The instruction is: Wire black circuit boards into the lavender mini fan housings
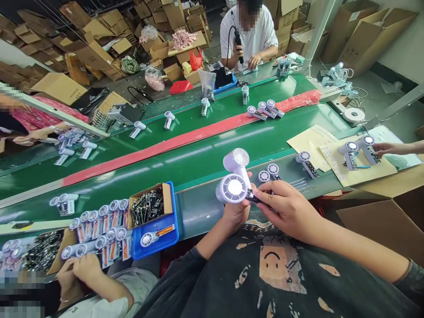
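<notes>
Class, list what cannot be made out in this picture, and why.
All in the head view:
- Nearer held fan: handle end, behind the right hand's fingers.
- Left hand: some fingers, behind the fan.
- Person across the belt: face, pixelated.
- Far-right forearm: its owner, cut off by the right edge.
- Boxed parts: markings, too small.

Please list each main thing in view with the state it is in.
Lower held fan: in the left hand, round face showing
Circuit board: exposed, at the right hand's fingertips
Parts box: open, filled with dark parts
Blue tray: holding the parts box and a fan
Large carton: open
Red strip: laid lengthwise, bunched at its right end
Green belt: running or stopped, cannot tell
</notes>
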### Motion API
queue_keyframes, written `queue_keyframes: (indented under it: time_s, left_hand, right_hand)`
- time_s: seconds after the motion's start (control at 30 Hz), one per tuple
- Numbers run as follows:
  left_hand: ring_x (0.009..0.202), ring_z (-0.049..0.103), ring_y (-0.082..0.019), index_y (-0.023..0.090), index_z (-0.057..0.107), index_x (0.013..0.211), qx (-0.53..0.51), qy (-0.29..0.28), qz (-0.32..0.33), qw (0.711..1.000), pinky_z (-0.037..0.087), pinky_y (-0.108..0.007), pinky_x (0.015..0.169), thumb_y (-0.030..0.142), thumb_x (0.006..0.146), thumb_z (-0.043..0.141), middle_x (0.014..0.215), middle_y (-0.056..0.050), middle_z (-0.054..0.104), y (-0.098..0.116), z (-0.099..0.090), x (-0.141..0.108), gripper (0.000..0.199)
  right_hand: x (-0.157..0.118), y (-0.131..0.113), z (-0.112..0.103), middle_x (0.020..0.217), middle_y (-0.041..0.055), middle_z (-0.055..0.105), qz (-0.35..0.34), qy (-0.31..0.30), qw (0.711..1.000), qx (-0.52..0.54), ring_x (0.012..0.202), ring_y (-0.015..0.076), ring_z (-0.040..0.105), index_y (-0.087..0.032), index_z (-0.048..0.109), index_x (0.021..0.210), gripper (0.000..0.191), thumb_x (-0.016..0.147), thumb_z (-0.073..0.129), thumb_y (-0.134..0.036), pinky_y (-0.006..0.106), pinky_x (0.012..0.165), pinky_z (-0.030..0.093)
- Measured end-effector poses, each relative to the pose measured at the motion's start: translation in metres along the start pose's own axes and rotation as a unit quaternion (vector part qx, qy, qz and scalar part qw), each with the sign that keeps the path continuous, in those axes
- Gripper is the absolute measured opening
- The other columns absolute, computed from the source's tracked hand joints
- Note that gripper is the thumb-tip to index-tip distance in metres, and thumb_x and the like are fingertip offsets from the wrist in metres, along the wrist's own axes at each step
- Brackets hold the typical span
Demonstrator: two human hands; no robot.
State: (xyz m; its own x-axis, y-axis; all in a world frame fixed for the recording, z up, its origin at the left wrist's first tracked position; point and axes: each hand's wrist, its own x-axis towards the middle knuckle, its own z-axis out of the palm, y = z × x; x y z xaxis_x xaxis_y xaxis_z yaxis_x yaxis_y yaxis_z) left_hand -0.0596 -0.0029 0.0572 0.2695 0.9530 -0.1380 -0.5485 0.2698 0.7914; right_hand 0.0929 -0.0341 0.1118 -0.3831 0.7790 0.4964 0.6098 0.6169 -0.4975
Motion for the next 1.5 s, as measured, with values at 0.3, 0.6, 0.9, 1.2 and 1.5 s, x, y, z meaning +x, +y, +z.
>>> queue_keyframes:
  time_s: [0.3, 0.6, 0.9, 1.2, 1.5]
  left_hand:
    - [0.106, 0.061, -0.030, 0.025, 0.064, 0.113, 0.007, 0.015, -0.028, 0.999, 0.048, -0.043, 0.095, 0.070, 0.036, 0.087, 0.104, -0.006, 0.066, -0.004, -0.001, 0.006, 0.092]
    - [0.126, 0.051, -0.033, 0.025, 0.064, 0.117, 0.022, 0.007, -0.014, 1.000, 0.043, -0.041, 0.104, 0.070, 0.041, 0.086, 0.114, -0.008, 0.066, -0.009, 0.006, 0.016, 0.091]
    - [0.120, 0.054, -0.031, 0.028, 0.064, 0.114, 0.048, 0.025, 0.005, 0.999, 0.047, -0.040, 0.100, 0.070, 0.045, 0.085, 0.106, -0.005, 0.066, -0.014, 0.008, 0.025, 0.084]
    - [0.103, 0.059, -0.025, 0.029, 0.062, 0.120, 0.009, 0.004, 0.003, 1.000, 0.050, -0.038, 0.089, 0.068, 0.046, 0.086, 0.093, -0.002, 0.062, -0.017, 0.017, 0.028, 0.087]
    - [0.103, 0.060, -0.030, 0.030, 0.068, 0.112, -0.002, -0.017, 0.003, 1.000, 0.052, -0.042, 0.085, 0.071, 0.047, 0.084, 0.096, -0.005, 0.067, -0.020, 0.028, 0.030, 0.079]
  right_hand:
    - [0.002, 0.009, 0.011, 0.105, 0.0107, 0.064, 0.027, 0.019, 0.996, 0.082, 0.094, 0.0217, 0.062, -0.022, 0.064, 0.122, 0.028, 0.096, 0.054, -0.020, 0.040, 0.078, 0.055]
    - [-0.006, 0.021, 0.026, 0.102, 0.0089, 0.054, 0.072, 0.011, 0.991, 0.109, 0.094, 0.0216, 0.053, -0.024, 0.037, 0.149, 0.056, 0.095, 0.051, -0.015, 0.041, 0.081, 0.055]
    - [-0.009, 0.032, 0.022, 0.106, 0.0087, 0.055, 0.088, 0.032, 0.985, 0.142, 0.097, 0.0207, 0.055, -0.026, 0.038, 0.147, 0.057, 0.093, 0.047, -0.010, 0.042, 0.084, 0.054]
    - [-0.019, 0.042, 0.025, 0.107, 0.0069, 0.064, 0.085, 0.130, 0.973, 0.170, 0.094, 0.0183, 0.064, -0.029, 0.066, 0.121, 0.030, 0.094, 0.058, -0.020, 0.035, 0.079, 0.057]
    - [-0.027, 0.042, 0.013, 0.102, 0.0060, 0.071, 0.133, 0.135, 0.971, 0.147, 0.091, 0.0190, 0.066, -0.030, 0.058, 0.133, 0.042, 0.093, 0.062, -0.022, 0.036, 0.079, 0.058]
